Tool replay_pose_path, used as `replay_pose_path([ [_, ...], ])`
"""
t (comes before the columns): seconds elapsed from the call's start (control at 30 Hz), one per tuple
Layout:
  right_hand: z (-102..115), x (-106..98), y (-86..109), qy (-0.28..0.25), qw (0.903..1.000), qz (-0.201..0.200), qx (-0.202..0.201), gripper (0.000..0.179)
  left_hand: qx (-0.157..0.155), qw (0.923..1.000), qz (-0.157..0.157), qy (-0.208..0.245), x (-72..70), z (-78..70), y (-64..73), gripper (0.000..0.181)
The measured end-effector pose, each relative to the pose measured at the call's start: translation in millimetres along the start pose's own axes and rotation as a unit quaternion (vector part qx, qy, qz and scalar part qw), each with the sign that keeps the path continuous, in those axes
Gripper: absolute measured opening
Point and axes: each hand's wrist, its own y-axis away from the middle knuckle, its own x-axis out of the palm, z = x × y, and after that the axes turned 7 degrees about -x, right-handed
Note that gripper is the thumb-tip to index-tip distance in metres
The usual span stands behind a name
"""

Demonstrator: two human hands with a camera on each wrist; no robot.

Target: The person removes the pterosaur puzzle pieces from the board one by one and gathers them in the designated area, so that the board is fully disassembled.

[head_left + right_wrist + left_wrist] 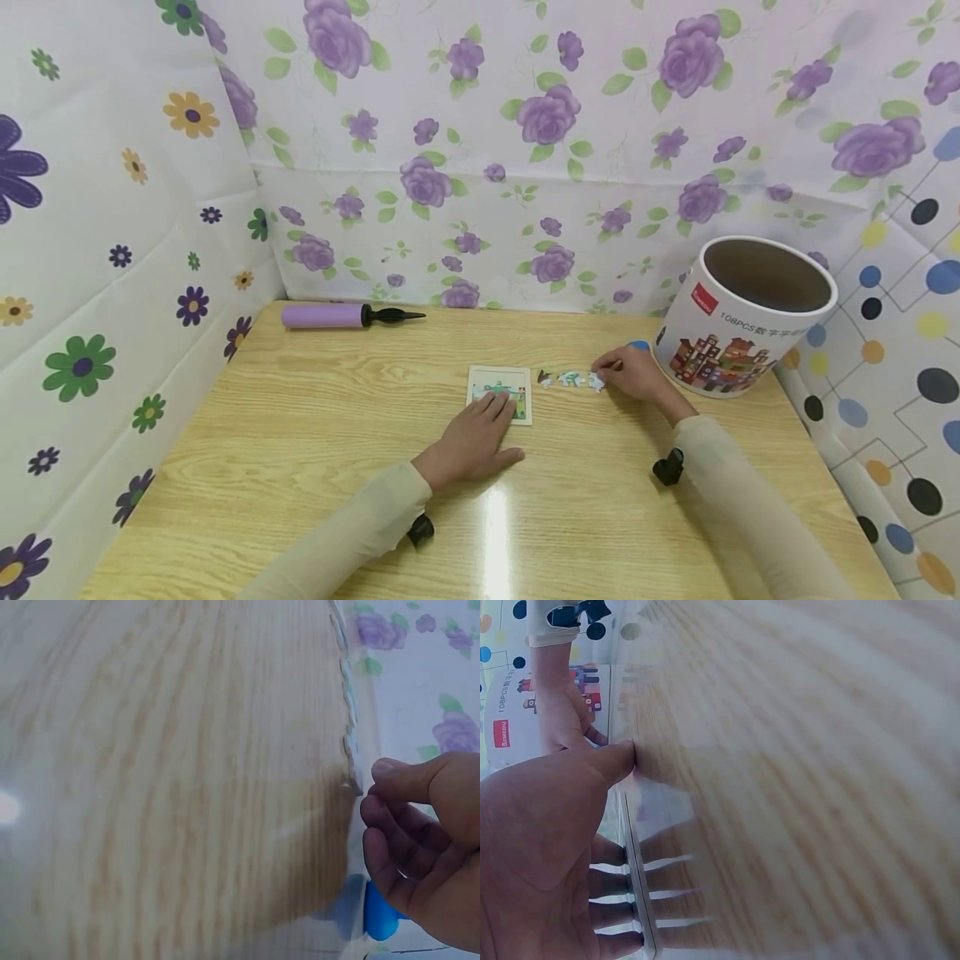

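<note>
A small square jigsaw board (531, 398) with a pale frame and a coloured picture lies on the table. The left hand (471, 439) rests on its lower part with fingers straight and thumb out to the side, hiding some of the picture. To the right of the board, loose puzzle pieces lie in a row: a dark-and-white one (545, 379), a green-and-white one (572, 379) and a mostly white one (596, 382). The right hand (636, 373) has bent fingers, thumb and fingertips (386, 769) right at the white piece's edge; I cannot tell whether they pinch it.
A large white printed bucket (678, 360) stands at the back right, just beyond the right hand. Beside it a blue object (639, 345) shows partly. A purple hand pump (326, 316) with a black nozzle lies at the back left. Patterned cloths (480, 208) enclose the table (315, 417).
</note>
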Motion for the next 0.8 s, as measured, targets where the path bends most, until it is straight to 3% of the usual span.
replay_pose_path([
  [0.23,16,-2,-4.7,-0.011,0.9998,0.001,0.019,0.018,-0.007,1.0000,0.006,0.004,-2.0,0.0,-0.7,0.082],
  [0.5,44,6,-15.7,-0.015,0.9998,0.008,-0.014,0.020,-0.035,0.9994,0.007,0.004,-0.3,-5.2,-2.5,0.084],
  [0.8,66,25,-36.2,-0.011,0.9991,0.028,-0.030,0.020,-0.038,0.9991,0.020,0.005,-1.6,-13.9,1.6,0.088],
])
